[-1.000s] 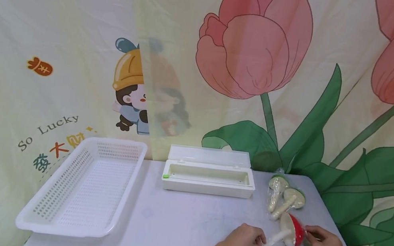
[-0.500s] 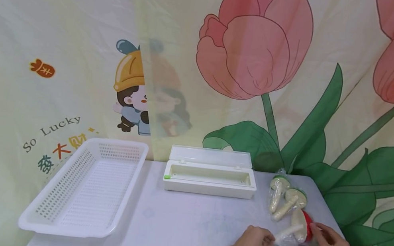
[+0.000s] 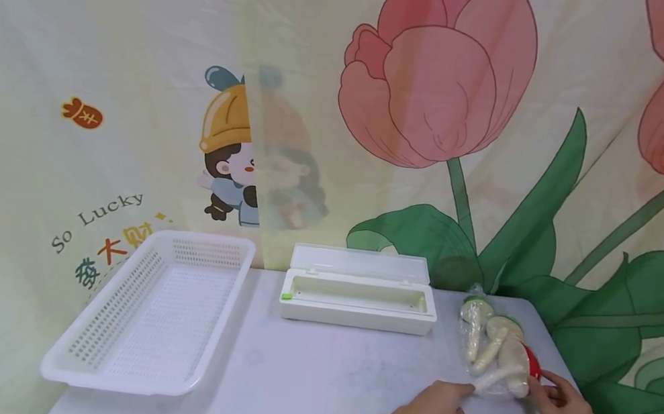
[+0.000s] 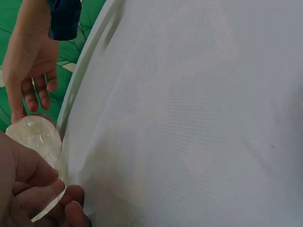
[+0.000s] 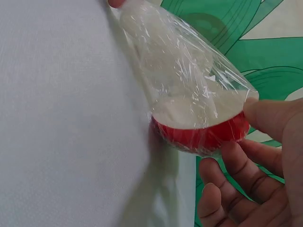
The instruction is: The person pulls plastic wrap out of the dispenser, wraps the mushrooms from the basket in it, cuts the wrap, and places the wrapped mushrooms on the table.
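A red-capped toy mushroom (image 3: pixel 512 369) in clear plastic wrap lies at the table's right side, its pale stem pointing left. My right hand (image 3: pixel 564 412) pinches the red cap between thumb and fingers, as the right wrist view shows close up on the cap (image 5: pixel 203 135). The left hand (image 3: pixel 433 412) has its index finger stretched out to the stem's end, while its other fingers look curled. In the left wrist view, the left hand (image 4: pixel 33 189) partly hides the mushroom. Two more wrapped mushrooms with green-edged caps, a left one (image 3: pixel 474 326) and a right one (image 3: pixel 497 336), lie right behind it.
A white perforated basket (image 3: pixel 212 329) stands on the left of the white-covered table (image 3: pixel 302 372). At the back middle is a long white box (image 3: pixel 356 319) with its clear lid raised. A printed curtain (image 3: pixel 301 42) hangs behind the table.
The red-capped mushroom has shifted right and back, up against the other two. Both hands moved along with it. My left hand went from pinching the stem end to touching it with a stretched index finger.
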Demonstrator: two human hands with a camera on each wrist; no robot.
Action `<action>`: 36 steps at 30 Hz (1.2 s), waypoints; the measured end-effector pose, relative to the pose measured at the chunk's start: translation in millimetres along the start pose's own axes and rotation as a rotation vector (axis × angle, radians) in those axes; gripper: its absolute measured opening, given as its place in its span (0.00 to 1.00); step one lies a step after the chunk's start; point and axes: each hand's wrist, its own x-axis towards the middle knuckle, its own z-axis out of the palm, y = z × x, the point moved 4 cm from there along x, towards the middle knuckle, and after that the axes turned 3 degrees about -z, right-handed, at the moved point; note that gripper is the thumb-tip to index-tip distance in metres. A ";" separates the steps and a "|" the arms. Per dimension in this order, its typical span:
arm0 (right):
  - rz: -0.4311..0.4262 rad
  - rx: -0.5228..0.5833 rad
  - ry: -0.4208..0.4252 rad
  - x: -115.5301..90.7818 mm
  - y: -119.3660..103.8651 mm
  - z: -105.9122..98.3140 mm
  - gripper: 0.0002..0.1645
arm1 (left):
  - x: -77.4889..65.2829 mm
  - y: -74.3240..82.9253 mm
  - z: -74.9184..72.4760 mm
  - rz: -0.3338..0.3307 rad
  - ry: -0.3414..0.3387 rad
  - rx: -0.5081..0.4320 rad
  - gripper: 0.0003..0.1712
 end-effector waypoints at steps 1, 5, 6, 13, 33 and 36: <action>0.006 0.003 0.008 0.3 0.9 0.3 0.41 | 1.0 1.8 0.9 -0.010 -0.008 0.005 0.35; -0.007 0.010 0.061 3.3 2.9 1.7 0.37 | 5.6 5.6 3.6 -0.024 -0.015 0.055 0.38; -0.012 0.018 0.072 4.3 3.0 2.4 0.36 | 7.0 5.2 3.9 -0.028 -0.013 0.075 0.38; -0.034 0.090 0.127 7.8 7.6 9.6 0.28 | 12.4 -0.1 4.2 -0.038 -0.005 0.151 0.38; -0.043 0.086 0.114 15.3 2.9 8.9 0.29 | 18.0 -6.2 0.2 0.005 -0.008 0.108 0.32; -0.039 0.080 0.110 14.9 4.6 6.0 0.29 | 17.8 -7.1 0.8 0.019 -0.034 0.068 0.32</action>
